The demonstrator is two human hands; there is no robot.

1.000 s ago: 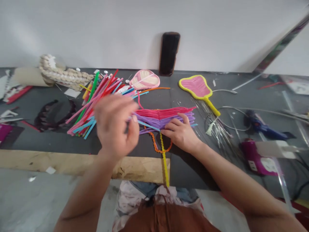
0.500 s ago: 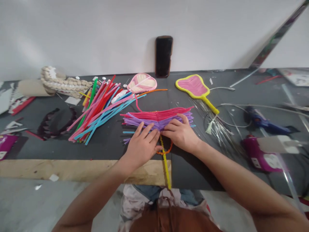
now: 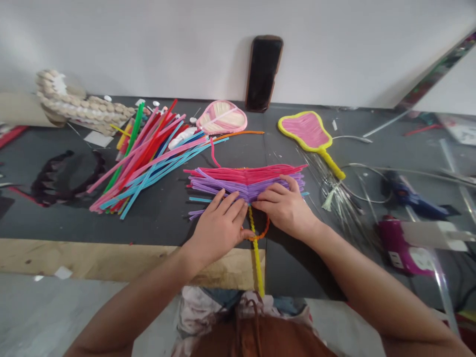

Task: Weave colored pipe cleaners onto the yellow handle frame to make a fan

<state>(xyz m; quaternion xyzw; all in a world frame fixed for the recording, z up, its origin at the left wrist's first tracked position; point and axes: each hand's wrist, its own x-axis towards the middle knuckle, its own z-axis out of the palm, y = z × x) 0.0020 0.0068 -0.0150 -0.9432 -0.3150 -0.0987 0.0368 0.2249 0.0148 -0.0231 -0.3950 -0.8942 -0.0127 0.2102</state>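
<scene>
Your left hand [image 3: 220, 225] lies flat, fingers spread and extended, on the lower left part of the fan of pink and purple pipe cleaners [image 3: 245, 179]. It grips nothing; it presses down. Your right hand [image 3: 285, 208] rests palm-down on the lower right part of the same fan, fingers slightly curled over the purple strands, likewise pressing and not clasping.

The fan lies on the dark mat [image 3: 159, 218] directly in front of you, near the table's front edge. Its strands meet at the centre and splay left and right. Both hands flank that centre, which appears to keep the strands flat and aligned where they cross the yellow stem [image 3: 256, 253]. The stem runs from under the fan toward you and passes over the table edge. An orange loop [image 3: 260, 233] curls around the stem just below the fan, between your two hands.

The loose heap of coloured pipe cleaners [image 3: 148, 153] lies to the left of the fan, within reach of the left hand, probably as stock. Two finished fans, the pink-rimmed piece [image 3: 222, 119] and the yellow-rimmed fan [image 3: 308, 134], lie farther back. The glue guns [image 3: 405, 218] sit well to the right. A phone [image 3: 264, 72] leans upright against the wall.
</scene>
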